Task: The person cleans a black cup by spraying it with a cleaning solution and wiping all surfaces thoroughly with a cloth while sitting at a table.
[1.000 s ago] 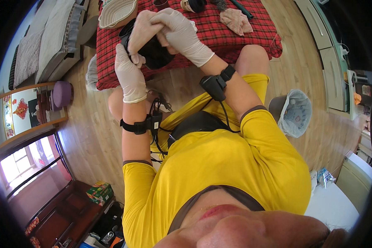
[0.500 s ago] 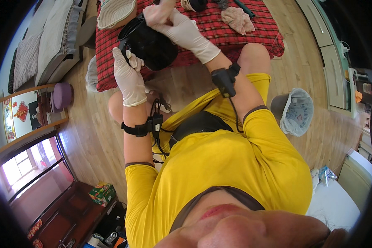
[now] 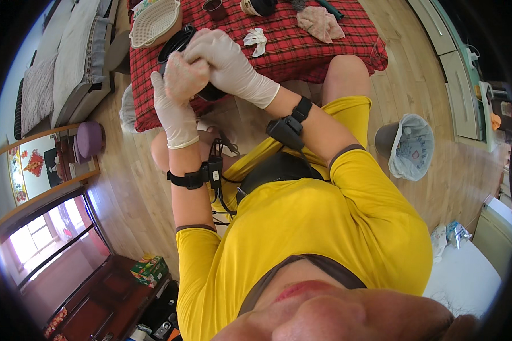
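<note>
A glossy black round pot (image 3: 211, 92) is held up over the near edge of the table, mostly hidden by my hands; I cannot tell its exact kind. My left hand (image 3: 176, 118), in a white glove, grips the pot's near left side. A pale pink cloth (image 3: 185, 77) is bunched in my right hand (image 3: 222, 61), also white-gloved and closed, and it presses against the pot on the left-hand side. The cloth covers part of my left fingers.
The table (image 3: 284, 62) has a red plaid cover. On it are a cream basket (image 3: 156, 24), a dark cup (image 3: 214, 9), a white crumpled tissue (image 3: 256, 41) and another pink cloth (image 3: 320, 25). A lined waste bin (image 3: 411, 149) stands on the floor to the right.
My right hand has moved down and left with the cloth, from the pot's upper rim to its left side near my left hand. The tissue and cup now show more fully.
</note>
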{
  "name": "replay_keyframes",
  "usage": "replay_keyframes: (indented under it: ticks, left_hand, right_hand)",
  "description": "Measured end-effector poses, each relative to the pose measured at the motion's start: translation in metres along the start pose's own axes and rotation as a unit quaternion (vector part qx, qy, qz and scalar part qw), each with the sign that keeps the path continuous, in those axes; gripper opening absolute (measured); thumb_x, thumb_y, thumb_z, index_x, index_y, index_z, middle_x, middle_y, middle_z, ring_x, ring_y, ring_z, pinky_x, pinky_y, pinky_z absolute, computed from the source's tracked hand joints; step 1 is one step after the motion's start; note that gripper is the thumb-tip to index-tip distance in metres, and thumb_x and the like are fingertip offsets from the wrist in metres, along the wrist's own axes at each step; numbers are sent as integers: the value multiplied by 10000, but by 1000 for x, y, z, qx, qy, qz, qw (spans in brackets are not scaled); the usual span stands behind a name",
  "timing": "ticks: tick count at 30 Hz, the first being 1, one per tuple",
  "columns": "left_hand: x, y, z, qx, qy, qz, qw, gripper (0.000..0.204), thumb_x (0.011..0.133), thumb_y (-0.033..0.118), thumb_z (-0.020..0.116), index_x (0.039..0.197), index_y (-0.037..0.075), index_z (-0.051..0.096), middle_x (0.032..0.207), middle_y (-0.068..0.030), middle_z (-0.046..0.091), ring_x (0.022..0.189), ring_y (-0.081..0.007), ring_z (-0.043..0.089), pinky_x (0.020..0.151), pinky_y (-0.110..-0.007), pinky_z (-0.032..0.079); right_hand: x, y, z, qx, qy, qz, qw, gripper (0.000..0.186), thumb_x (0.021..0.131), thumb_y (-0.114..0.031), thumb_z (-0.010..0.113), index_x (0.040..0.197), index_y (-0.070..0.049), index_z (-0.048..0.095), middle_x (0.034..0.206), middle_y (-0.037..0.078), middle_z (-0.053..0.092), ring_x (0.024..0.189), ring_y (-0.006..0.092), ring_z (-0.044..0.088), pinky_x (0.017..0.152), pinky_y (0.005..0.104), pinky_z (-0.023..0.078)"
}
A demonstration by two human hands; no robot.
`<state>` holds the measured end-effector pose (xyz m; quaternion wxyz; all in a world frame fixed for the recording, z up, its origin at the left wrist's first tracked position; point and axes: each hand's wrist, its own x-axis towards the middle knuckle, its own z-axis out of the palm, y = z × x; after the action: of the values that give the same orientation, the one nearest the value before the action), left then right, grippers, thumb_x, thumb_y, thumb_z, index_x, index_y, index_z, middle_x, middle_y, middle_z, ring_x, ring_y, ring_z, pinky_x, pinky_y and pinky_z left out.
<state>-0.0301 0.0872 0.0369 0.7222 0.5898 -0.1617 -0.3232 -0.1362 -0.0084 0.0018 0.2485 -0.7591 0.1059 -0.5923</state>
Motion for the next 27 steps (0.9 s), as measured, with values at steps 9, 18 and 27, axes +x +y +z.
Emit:
replay_keyframes:
  ticks: [9, 18, 27]
  left_hand:
    - [8, -19, -42, -135, -179, -49, 973, 508, 1071, 448, 433, 670, 138, 479, 477, 17, 357, 405, -135, 266, 497, -284, 295]
    - [-14, -37, -39, -54, -177, 65, 981, 406, 1044, 273, 556, 673, 124, 483, 542, 39, 410, 458, -85, 342, 471, -259, 319]
    - [-31, -40, -28, 331, -141, 325, 875, 297, 806, 194, 837, 685, 55, 603, 554, -28, 534, 477, -170, 489, 477, -303, 388]
  right_hand:
    - [-11, 20, 0, 161, 53, 239, 956, 194, 872, -13, 624, 1050, -87, 609, 873, 29, 624, 728, 152, 604, 634, 299, 479]
    - [0, 53, -1, 185, -37, 381, 905, 286, 1041, -137, 489, 1282, -93, 635, 876, -9, 694, 569, 48, 569, 471, 198, 448]
    - [-9, 45, -28, 320, -8, 376, 870, 209, 950, -216, 614, 1115, -111, 688, 999, 36, 689, 853, 144, 632, 736, 284, 518]
